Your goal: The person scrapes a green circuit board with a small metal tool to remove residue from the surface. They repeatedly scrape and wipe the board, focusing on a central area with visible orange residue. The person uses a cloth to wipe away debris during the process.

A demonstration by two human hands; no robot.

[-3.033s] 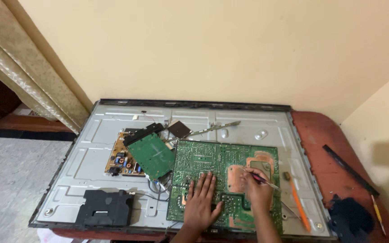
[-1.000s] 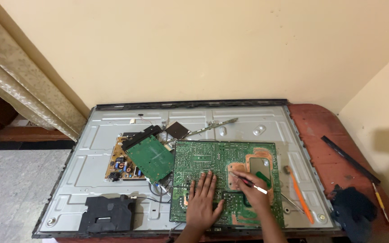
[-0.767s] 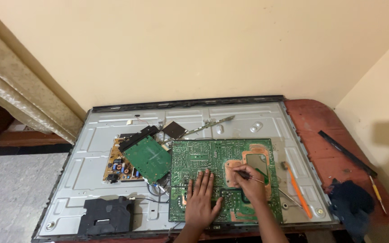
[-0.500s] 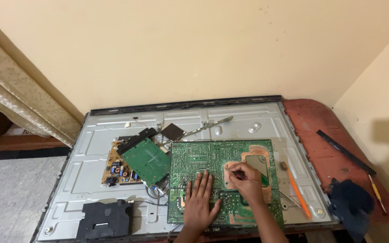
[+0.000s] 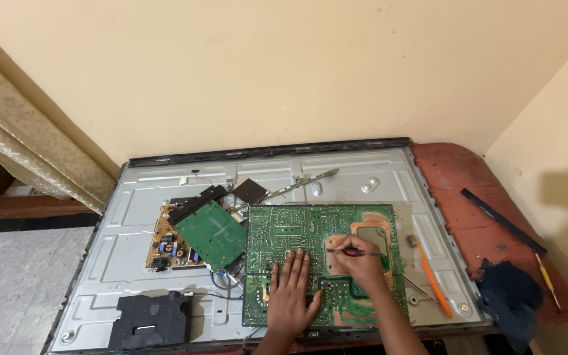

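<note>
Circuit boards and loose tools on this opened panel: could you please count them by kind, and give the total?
Circuit boards: 3 (large green board under both hands, small green board, brown board)
Long tools: 4 (thin tool in the right hand, orange tool, black strip, small yellow tool)
Black speaker box: 1
Dark cloth: 1
Total: 9

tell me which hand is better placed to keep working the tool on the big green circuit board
Right, most likely: the right hand already grips the thin tool over the large green circuit board, while the left hand lies flat, steadying it.
</note>
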